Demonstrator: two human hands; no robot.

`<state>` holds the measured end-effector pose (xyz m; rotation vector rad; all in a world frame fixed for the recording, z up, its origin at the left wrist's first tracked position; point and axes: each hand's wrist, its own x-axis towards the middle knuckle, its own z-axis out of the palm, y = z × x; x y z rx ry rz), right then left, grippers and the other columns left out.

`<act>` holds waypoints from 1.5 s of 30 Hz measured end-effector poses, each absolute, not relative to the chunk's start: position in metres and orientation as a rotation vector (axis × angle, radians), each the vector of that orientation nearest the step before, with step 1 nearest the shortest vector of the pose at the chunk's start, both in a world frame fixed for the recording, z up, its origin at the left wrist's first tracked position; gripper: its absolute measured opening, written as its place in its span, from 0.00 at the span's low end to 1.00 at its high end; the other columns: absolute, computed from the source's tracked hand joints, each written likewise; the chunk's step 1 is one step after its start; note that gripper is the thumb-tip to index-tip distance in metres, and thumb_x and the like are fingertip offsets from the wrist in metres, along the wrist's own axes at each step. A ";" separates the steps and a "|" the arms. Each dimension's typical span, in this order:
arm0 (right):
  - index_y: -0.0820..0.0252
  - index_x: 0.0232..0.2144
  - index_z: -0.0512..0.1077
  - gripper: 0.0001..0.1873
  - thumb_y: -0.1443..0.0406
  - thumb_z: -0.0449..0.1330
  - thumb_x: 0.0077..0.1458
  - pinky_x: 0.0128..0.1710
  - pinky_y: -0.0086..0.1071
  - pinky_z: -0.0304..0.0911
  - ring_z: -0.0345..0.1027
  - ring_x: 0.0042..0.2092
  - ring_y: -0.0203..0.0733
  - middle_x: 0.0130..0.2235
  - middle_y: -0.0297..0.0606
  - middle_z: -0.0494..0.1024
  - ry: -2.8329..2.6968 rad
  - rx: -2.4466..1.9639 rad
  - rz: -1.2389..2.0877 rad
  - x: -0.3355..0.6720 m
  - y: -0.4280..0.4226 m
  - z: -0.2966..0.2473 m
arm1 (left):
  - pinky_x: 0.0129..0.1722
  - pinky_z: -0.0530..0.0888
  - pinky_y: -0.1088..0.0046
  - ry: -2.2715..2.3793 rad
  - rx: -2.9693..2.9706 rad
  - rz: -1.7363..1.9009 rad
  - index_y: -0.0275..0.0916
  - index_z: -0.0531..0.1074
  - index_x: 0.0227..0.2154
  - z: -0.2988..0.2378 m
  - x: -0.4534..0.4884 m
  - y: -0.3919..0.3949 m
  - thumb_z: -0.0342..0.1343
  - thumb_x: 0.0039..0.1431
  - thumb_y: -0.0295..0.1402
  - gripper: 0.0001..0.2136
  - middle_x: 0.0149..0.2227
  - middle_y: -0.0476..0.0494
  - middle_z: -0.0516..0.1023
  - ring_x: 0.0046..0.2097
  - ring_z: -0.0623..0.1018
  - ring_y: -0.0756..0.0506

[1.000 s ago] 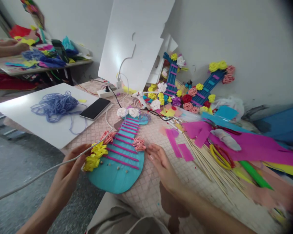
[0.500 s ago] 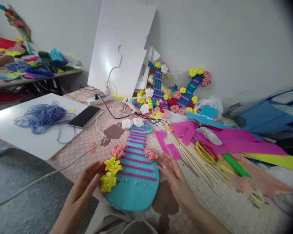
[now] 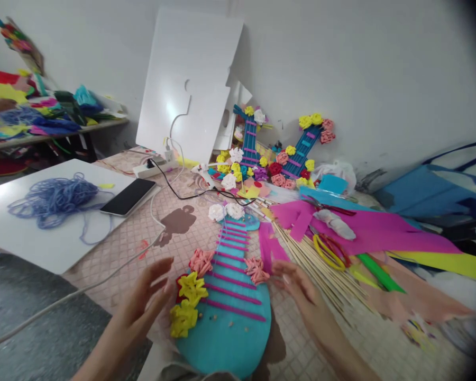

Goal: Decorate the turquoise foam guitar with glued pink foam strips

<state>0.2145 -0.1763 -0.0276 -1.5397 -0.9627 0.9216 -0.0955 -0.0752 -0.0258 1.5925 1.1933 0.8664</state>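
A turquoise guitar-shaped craft piece (image 3: 226, 344) lies at the table's near edge, crossed by magenta strips. White flowers (image 3: 227, 211) top its neck; pink flowers (image 3: 201, 261) sit on both sides, and yellow flowers (image 3: 188, 301) line its left edge. Small pale beads form a row below the strips. My left hand (image 3: 148, 299) hovers left of the yellow flowers, its fingers curved and apart, holding nothing. On the other side my right hand (image 3: 301, 291) is near the pink flower, also holding nothing, with its fingers loosely bent and apart.
Thin wooden sticks (image 3: 309, 259), yellow-handled scissors (image 3: 329, 253) and magenta paper (image 3: 381, 227) lie right. A glue gun (image 3: 203, 174) and its black cord are behind. Blue yarn (image 3: 55, 198) and a phone (image 3: 129, 197) rest left on a white board (image 3: 35, 254). A person's hand shows far left.
The craft piece has shifted nearer to me and slightly right. Both hands have come away from its sides, and the whole view has turned a little.
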 end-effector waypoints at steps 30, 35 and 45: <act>0.58 0.43 0.69 0.13 0.59 0.54 0.59 0.37 0.35 0.68 0.73 0.35 0.40 0.40 0.40 0.76 -1.266 -1.488 0.698 0.213 -0.091 0.015 | 0.32 0.72 0.76 0.748 2.182 0.568 0.33 0.69 0.39 0.048 0.033 0.113 0.49 0.61 0.34 0.09 0.28 0.44 0.78 0.32 0.78 0.49; 0.51 0.60 0.55 0.30 0.63 0.58 0.56 0.34 0.32 0.67 0.69 0.31 0.35 0.44 0.39 0.74 -1.548 -1.301 0.678 0.201 -0.065 0.049 | 0.30 0.73 0.75 0.309 1.915 0.501 0.33 0.69 0.35 0.086 0.036 0.051 0.53 0.57 0.31 0.06 0.28 0.47 0.75 0.28 0.75 0.52; 0.57 0.28 0.70 0.11 0.57 0.58 0.57 0.34 0.32 0.64 0.66 0.31 0.36 0.27 0.32 0.71 -1.359 -1.365 0.544 0.250 -0.082 0.034 | 0.23 0.66 0.80 0.339 2.029 0.468 0.34 0.70 0.40 0.079 0.024 0.040 0.55 0.56 0.32 0.10 0.24 0.52 0.69 0.25 0.70 0.54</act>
